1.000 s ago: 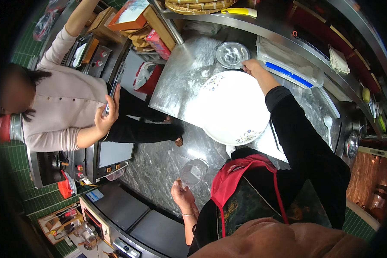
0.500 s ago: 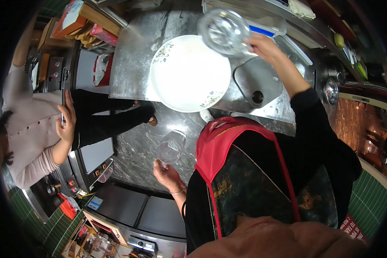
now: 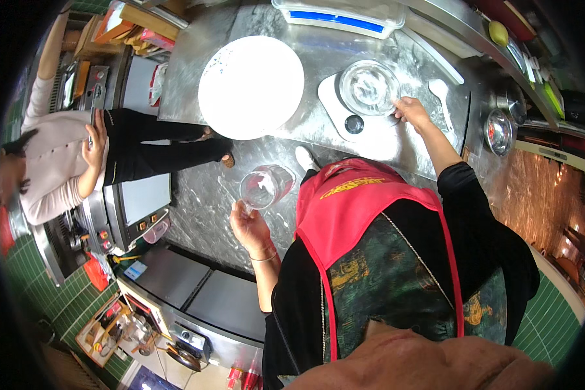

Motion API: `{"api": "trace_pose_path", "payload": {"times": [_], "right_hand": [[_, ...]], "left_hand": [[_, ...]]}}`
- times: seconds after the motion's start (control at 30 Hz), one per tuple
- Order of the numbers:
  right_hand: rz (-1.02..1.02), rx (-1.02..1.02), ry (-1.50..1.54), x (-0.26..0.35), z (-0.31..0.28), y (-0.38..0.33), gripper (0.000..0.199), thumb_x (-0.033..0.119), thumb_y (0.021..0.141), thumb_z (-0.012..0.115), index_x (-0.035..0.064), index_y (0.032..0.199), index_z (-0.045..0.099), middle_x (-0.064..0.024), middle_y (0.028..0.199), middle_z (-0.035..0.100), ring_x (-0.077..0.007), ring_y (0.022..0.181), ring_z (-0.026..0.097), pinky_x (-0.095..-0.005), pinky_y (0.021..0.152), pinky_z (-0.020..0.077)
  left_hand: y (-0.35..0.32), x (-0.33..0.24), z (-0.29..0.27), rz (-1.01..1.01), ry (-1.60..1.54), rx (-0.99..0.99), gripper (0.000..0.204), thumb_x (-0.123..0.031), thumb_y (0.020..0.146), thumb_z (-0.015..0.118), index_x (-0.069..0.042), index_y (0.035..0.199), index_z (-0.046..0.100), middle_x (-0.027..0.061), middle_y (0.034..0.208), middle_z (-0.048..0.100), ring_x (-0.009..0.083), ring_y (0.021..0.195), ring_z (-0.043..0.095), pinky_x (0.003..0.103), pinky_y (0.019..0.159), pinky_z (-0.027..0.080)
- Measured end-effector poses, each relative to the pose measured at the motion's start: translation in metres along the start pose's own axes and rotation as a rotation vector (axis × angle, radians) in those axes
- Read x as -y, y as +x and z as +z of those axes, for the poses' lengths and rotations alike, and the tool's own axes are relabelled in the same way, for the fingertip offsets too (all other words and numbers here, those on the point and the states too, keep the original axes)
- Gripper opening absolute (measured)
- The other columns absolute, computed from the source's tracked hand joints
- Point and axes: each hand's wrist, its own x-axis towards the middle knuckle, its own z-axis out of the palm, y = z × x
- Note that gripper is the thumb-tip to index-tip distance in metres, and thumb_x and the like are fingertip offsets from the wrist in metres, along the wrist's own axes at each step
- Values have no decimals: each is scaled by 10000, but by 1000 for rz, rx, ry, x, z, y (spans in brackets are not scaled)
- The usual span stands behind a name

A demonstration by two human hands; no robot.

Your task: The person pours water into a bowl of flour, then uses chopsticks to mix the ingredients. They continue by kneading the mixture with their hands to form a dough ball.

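Note:
My left hand [image 3: 250, 233] grips a clear jug [image 3: 264, 188] at its near end, holding it above the floor in front of the table edge. It looks nearly see-through, and I cannot make out any contents. At the right, my right hand [image 3: 412, 111] pinches the side of a round clear bowl [image 3: 370, 88]. The bowl is over a pale kitchen scale [image 3: 335, 116] with a round dark dial; whether it rests fully on it I cannot tell. Some whitish marks show inside the bowl. Left of the scale stands a large white basin [image 3: 250, 88] with a floral pattern.
A white spoon [image 3: 441, 97] lies right of the scale. A lidded plastic box [image 3: 344, 16] sits at the table's back, a metal bowl [image 3: 498, 131] at the far right. On the left another person [image 3: 65, 149] holds a phone. Steel cabinets [image 3: 224, 299] stand lower left.
My right hand has brought the clear bowl from beside the basin's upper right over onto the scale area. The jug in my left hand has tilted and shifted slightly. The view has turned a little.

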Motion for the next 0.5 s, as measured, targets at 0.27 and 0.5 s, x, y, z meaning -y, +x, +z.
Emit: {"api": "trace_pose_path", "payload": {"times": [0.27, 0.5], "right_hand": [[-134, -40, 3, -42, -8, -42, 323, 293, 966, 509, 44, 806, 639, -2, 613, 555, -91, 563, 491, -253, 554, 412], [-862, 58, -704, -33, 31, -97, 233, 94, 811, 596, 70, 1041, 622, -109, 1095, 629, -336, 1030, 574, -385, 854, 486]], "left_hand": [[-36, -6, 48, -138, -217, -38, 251, -226, 936, 556, -99, 735, 478, -26, 794, 460, 88, 777, 457, 274, 696, 398], [-45, -19, 78, -116, -134, 129, 253, -242, 936, 528, -94, 741, 467, -20, 775, 403, 86, 758, 410, 267, 679, 369]]}}
